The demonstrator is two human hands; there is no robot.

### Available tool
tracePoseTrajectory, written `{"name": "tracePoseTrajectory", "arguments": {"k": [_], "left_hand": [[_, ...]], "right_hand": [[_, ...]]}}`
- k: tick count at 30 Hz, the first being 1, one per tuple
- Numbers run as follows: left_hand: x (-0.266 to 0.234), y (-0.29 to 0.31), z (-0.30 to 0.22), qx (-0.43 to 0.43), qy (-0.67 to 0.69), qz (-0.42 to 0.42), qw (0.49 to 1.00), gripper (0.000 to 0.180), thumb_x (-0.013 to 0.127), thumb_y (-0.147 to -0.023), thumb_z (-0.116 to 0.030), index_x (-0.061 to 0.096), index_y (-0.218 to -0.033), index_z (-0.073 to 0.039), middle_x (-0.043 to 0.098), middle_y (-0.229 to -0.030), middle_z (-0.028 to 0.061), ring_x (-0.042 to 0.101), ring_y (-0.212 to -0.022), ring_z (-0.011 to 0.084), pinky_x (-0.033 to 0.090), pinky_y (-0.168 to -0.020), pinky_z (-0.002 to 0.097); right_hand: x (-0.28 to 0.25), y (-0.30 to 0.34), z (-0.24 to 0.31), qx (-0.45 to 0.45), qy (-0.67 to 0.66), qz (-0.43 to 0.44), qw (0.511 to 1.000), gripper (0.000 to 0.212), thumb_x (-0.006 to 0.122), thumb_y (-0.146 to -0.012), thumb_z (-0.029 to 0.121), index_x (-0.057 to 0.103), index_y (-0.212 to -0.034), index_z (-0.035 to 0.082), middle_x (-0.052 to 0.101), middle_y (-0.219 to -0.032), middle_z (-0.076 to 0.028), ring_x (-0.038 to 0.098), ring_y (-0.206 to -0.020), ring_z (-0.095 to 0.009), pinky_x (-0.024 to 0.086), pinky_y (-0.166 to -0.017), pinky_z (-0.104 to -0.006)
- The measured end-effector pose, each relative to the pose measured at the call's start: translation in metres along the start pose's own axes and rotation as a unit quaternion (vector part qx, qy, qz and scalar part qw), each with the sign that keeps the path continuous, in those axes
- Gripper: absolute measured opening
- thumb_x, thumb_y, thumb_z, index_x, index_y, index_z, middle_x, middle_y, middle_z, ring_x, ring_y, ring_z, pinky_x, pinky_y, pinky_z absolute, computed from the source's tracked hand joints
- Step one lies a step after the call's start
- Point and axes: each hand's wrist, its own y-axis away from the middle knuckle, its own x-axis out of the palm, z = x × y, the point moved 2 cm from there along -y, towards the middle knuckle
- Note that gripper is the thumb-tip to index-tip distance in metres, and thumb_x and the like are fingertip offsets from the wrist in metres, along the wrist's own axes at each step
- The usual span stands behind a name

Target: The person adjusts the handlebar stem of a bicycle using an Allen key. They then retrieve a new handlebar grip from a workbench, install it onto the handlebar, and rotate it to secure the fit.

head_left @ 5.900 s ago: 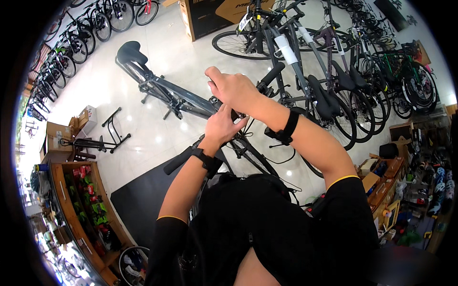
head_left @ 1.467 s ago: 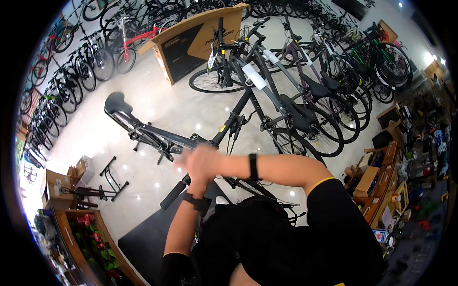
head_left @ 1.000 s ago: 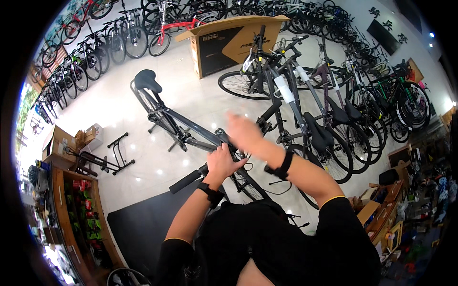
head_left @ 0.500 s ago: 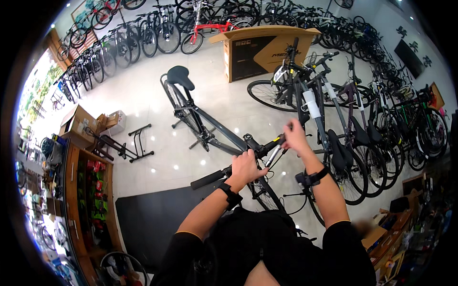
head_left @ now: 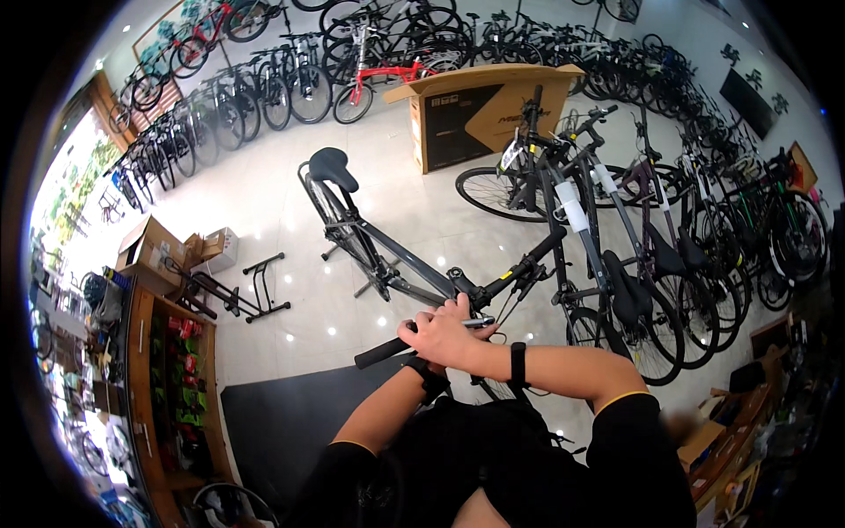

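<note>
A black bicycle [head_left: 400, 246] stands in front of me, its saddle [head_left: 330, 167] pointing away from me. Its handlebar [head_left: 506, 280] runs crosswise under my hands, with a black rubber grip [head_left: 380, 354] at the left end. My left hand [head_left: 463, 306] is closed near the stem, partly covered; a slim silver rod-shaped tool [head_left: 478, 323] lies along its thumb. Crossing over it, my right hand [head_left: 443, 339] has its fingers curled at the inner end of the left grip. Exactly what those fingertips pinch is hidden.
Several parked bicycles [head_left: 616, 264] crowd the right side. A large cardboard bike box [head_left: 484, 119] stands beyond the saddle. At left are a black stand [head_left: 262, 286], an open carton [head_left: 151, 251] and a wooden cabinet [head_left: 141, 378]. A dark mat [head_left: 290, 422] covers the floor at lower left.
My right hand has moved left from the right part of the handlebar across to the left grip. The silver tool has swung flatter beside my left thumb.
</note>
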Motion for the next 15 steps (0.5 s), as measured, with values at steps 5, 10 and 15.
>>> {"name": "tracePoseTrajectory", "arguments": {"k": [5, 10, 15], "left_hand": [[0.001, -0.009, 0.003, 0.035, 0.051, -0.009, 0.998, 0.045, 0.067, -0.082, -0.044, 0.061, -0.120, -0.019, 0.065, -0.111, 0.0087, 0.065, -0.100, 0.0289, 0.049, -0.084, 0.0470], [-0.021, -0.017, -0.015, 0.004, 0.055, 0.128, 0.990, 0.061, 0.066, -0.079, -0.055, 0.059, -0.112, -0.004, 0.067, -0.087, 0.0153, 0.066, -0.091, 0.0348, 0.050, -0.080, 0.0431], [-0.017, -0.013, -0.009, -0.037, 0.031, 0.098, 0.994, 0.074, 0.072, -0.068, -0.065, 0.053, -0.098, 0.000, 0.067, -0.088, 0.0174, 0.067, -0.084, 0.0332, 0.047, -0.081, 0.0469]], "right_hand": [[-0.019, 0.000, -0.053, 0.101, -0.137, -0.058, 0.984, 0.048, 0.069, -0.074, 0.026, 0.051, -0.116, 0.011, 0.062, -0.083, -0.018, 0.068, -0.067, -0.036, 0.056, -0.060, -0.0447], [-0.018, 0.016, -0.084, 0.151, -0.151, -0.134, 0.968, 0.039, 0.066, -0.081, 0.025, 0.051, -0.114, 0.011, 0.063, -0.079, -0.020, 0.066, -0.065, -0.041, 0.056, -0.059, -0.0457], [-0.010, 0.026, -0.134, 0.291, -0.277, -0.230, 0.886, 0.017, 0.055, -0.095, 0.016, 0.052, -0.109, 0.007, 0.064, -0.075, -0.023, 0.063, -0.070, -0.045, 0.050, -0.061, -0.0507]]}}
